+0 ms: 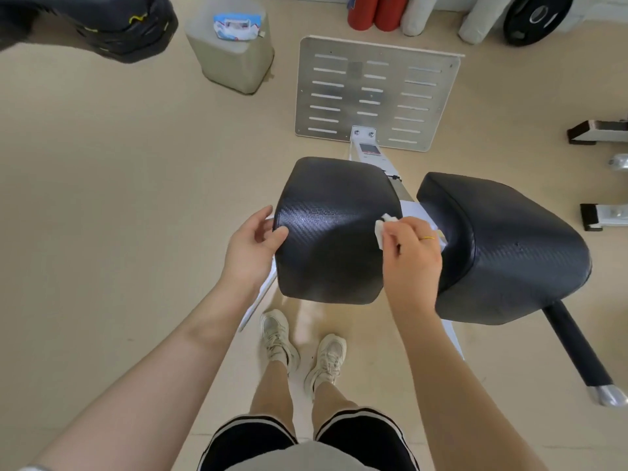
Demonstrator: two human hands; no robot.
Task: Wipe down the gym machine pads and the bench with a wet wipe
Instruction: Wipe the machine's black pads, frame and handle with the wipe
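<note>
Two black textured machine pads sit side by side on a white frame: the left pad [331, 229] in front of me and the right pad [503, 246] beyond it. My left hand [253, 244] grips the left pad's left edge, thumb on top. My right hand [413, 253] pinches a white wet wipe [382, 229] against that pad's right side, in the gap between the pads.
A slotted metal footplate [377, 93] lies on the floor ahead. A wet wipe pack [236, 26] rests on a grey block [231, 59] at the back left. Red and grey rollers [377, 11] and a weight plate [537, 15] line the far wall. A black handle bar [577, 351] juts out at the right.
</note>
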